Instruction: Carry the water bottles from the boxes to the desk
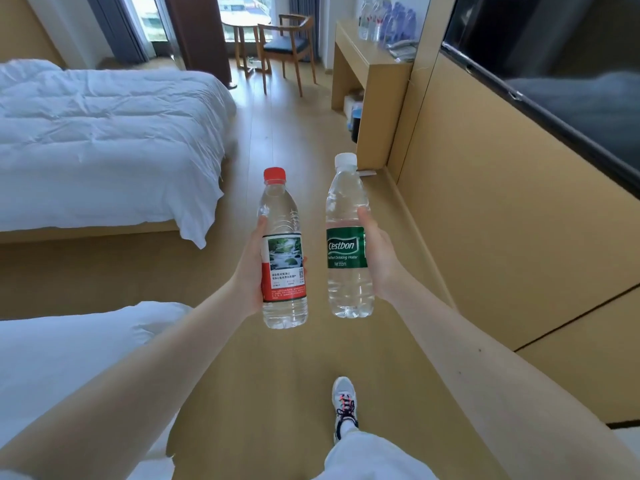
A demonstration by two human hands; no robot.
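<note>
Curling fingers (304, 271) round red-capped bottle (282, 216), left hand (249, 271); right hand (379, 258) grips green-labelled bottle (346, 209); both apparently water-filled.

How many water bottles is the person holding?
2: the red-capped bottle in the left hand, the Cestbon bottle in the right hand. Blurred bottles on the desk are uncountable.

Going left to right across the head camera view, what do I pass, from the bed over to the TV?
Bed → left hand → red-capped bottle → green-labelled bottle → right hand → television.
</note>
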